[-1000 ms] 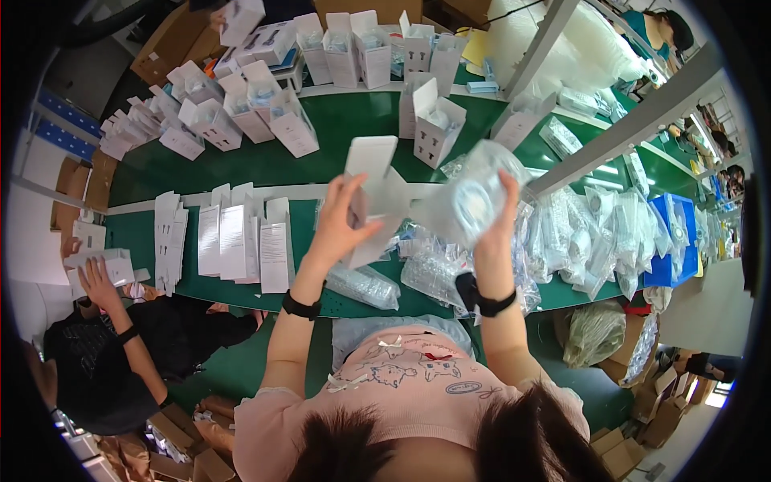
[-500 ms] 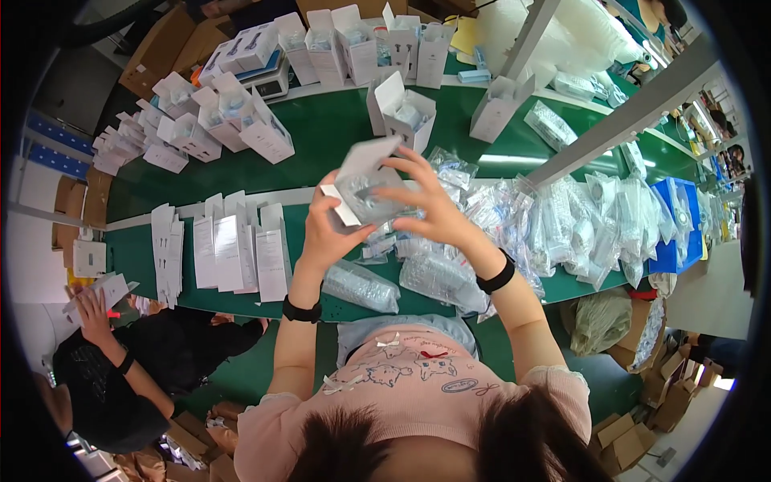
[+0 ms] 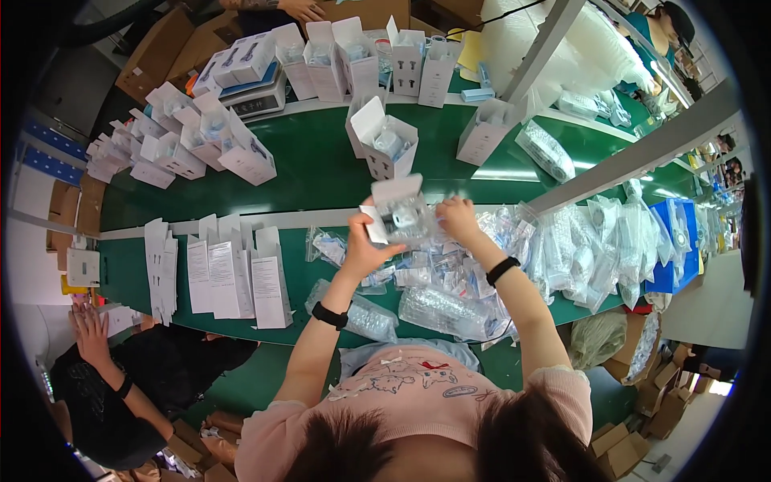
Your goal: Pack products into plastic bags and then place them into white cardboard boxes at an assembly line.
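My left hand grips an open white carton by its left side, tilted above the near bench. Inside the carton, clear plastic wrapping surrounds a dark and white item too small to name. Just right of the carton, my right hand hovers over a heap of small clear plastic packets. Its fingers are bent and blurred, so what they hold, if anything, does not show. Two bubble-wrapped bundles lie by the bench's front edge: one bundle below my left hand, another bundle further right.
Flat white cartons stand at the left of the near bench. Filled open cartons line the green conveyor ahead. Bagged parts and a blue bin sit right, by a slanted metal post. A co-worker is at lower left.
My right hand has left the carton's opening and moved right, to the packets. The carton, still in my left hand, has moved slightly right and lower.
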Demonstrator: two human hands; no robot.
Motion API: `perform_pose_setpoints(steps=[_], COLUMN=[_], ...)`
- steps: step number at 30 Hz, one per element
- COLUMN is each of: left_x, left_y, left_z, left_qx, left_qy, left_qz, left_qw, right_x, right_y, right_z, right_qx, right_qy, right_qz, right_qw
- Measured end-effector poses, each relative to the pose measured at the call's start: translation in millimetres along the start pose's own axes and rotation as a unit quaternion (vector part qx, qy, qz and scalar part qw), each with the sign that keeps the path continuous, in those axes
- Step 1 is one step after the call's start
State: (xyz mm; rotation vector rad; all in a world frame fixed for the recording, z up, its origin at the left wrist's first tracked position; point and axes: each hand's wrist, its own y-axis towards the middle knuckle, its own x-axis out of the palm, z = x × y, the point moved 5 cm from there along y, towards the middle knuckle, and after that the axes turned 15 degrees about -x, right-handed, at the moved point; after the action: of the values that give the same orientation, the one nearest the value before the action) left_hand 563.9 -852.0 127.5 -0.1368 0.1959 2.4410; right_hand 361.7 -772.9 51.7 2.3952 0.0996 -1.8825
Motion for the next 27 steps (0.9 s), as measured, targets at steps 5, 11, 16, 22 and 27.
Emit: perform_pose_setpoints(steps=[5,11,16,22,27], left_x=[22.8,38.3,35.9,34.3,36.9], left_y=[-2.2,12.1,32.4,45.3,44.0], left_z=[18.7,60.5,47.6,23.9,15.1], left_qx=[-0.004,0.021,-0.101,-0.171,-0.147], left_qy=[0.069,0.256,0.163,-0.009,-0.023], left_qz=[-0.072,-0.080,0.013,0.038,0.058], left_qw=[0.995,0.963,0.981,0.984,0.987], right_x=[-81.9,-145.9,-132.2,-128.2,-119.4], right_y=[-35.0,-62.7,-54.6,-32.8,-22.7], right_z=[12.9,-36.3,-64.8,-94.6,-107.8], right_qx=[0.095,0.110,0.021,-0.053,-0.062], right_qy=[0.254,0.564,0.457,0.133,0.047], right_qz=[0.254,0.568,0.527,0.379,0.276], right_qw=[0.929,0.590,0.716,0.914,0.958])
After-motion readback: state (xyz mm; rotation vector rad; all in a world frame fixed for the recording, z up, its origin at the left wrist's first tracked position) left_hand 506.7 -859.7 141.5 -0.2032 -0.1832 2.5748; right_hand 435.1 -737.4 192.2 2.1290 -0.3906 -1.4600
